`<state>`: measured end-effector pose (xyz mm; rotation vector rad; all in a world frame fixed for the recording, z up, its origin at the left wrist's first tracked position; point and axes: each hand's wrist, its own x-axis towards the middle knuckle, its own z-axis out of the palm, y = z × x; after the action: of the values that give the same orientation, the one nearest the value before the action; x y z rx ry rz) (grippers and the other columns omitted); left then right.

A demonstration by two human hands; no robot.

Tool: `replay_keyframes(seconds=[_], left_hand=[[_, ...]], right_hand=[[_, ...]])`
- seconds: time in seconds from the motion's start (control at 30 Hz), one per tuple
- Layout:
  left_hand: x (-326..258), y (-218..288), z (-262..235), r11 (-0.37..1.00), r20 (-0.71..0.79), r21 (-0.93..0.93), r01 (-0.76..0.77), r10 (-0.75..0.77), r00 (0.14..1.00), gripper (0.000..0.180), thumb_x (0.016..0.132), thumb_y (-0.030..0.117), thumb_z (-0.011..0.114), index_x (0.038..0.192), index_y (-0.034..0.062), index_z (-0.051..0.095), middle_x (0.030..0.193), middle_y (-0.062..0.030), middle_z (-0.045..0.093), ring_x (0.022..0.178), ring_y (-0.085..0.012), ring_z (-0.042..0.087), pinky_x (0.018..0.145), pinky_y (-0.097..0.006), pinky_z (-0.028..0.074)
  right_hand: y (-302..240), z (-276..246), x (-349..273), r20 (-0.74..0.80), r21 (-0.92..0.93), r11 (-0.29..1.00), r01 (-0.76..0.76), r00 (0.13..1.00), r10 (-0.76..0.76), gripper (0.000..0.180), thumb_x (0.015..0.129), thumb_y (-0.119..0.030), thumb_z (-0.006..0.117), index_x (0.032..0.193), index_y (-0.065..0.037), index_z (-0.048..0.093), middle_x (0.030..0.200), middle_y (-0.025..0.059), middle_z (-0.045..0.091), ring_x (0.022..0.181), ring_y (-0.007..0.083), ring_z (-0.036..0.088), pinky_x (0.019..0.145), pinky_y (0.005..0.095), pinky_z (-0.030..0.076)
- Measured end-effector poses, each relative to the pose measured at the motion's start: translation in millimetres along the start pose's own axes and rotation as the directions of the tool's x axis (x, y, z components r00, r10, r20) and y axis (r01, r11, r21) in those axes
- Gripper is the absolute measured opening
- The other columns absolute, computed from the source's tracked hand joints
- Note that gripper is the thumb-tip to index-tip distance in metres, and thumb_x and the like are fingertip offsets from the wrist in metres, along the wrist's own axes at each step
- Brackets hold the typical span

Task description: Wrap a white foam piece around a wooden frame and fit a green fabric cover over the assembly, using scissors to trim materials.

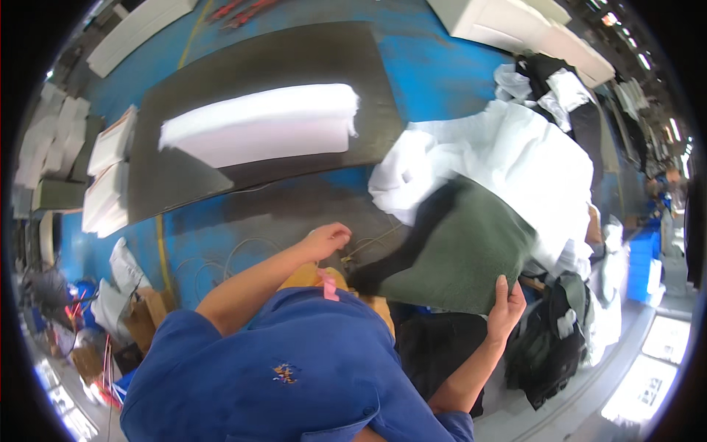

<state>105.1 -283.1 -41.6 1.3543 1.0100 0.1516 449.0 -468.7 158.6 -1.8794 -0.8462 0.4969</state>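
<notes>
My right hand (pixel 507 306) pinches the edge of a dark green piece of fabric (pixel 471 247), thumb on top and fingers underneath. The fabric hangs off to the left of that hand, slightly blurred, with a black part along its left side. My left hand (pixel 329 241) is in front of my waist, its fingers curled together with nothing visible in them, apart from the fabric. Beyond the fabric, and partly covered by it, lies a crumpled heap of white soft sheeting (pixel 508 162).
A dark board (pixel 258 62) ahead carries a folded white sheet (pixel 265 125). White stacked blocks (pixel 110 173) stand at its left. Black and dark green cloth (pixel 552 346) hangs at my right. A thin cord (pixel 236 254) loops over the floor. Cardboard boxes (pixel 147 317) sit at the left.
</notes>
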Motion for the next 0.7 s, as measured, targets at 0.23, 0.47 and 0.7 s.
replay_keyframes(seconds=[0.23,0.47,0.7], left_hand=[[37,15,-63,0.951,-0.096,-0.282,0.124,-0.156,0.983,0.112,0.082,0.073,0.054,0.151,-0.0016,0.007,0.145,-0.0267,0.037,0.132,-0.0326,0.042,0.104,-0.042,0.038],[83,90,-50,0.517,0.221,-0.837,0.179,0.02,0.975,0.102,0.079,0.076,0.056,0.149,0.01,0.023,0.141,-0.0151,0.044,0.124,-0.0237,0.049,0.1,-0.042,0.043],[48,125,75,0.854,0.642,-0.468,-0.228,0.506,0.576,0.076,0.089,0.063,0.054,0.14,0.0075,0.043,0.126,-0.014,0.055,0.12,-0.0204,0.051,0.104,-0.034,0.039]], right_hand=[[-59,14,-42,0.01,-0.056,0.986,0.16,0.987,-0.159,0.022,0.092,-0.016,0.059,0.083,0.004,0.06,0.074,-0.0029,0.054,0.071,0.0055,0.044,0.063,0.023,0.034],[-58,-29,-112,0.097,0.326,0.93,0.17,0.972,-0.212,0.032,0.089,-0.028,0.063,0.088,0.004,0.064,0.082,0.0034,0.064,0.076,0.0104,0.056,0.069,0.0259,0.042],[12,-76,-155,-0.346,0.681,0.675,0.284,0.937,-0.046,0.05,0.096,-0.035,0.055,0.131,0.001,0.051,0.127,0.0159,0.059,0.113,0.0285,0.059,0.1,0.0443,0.045]])
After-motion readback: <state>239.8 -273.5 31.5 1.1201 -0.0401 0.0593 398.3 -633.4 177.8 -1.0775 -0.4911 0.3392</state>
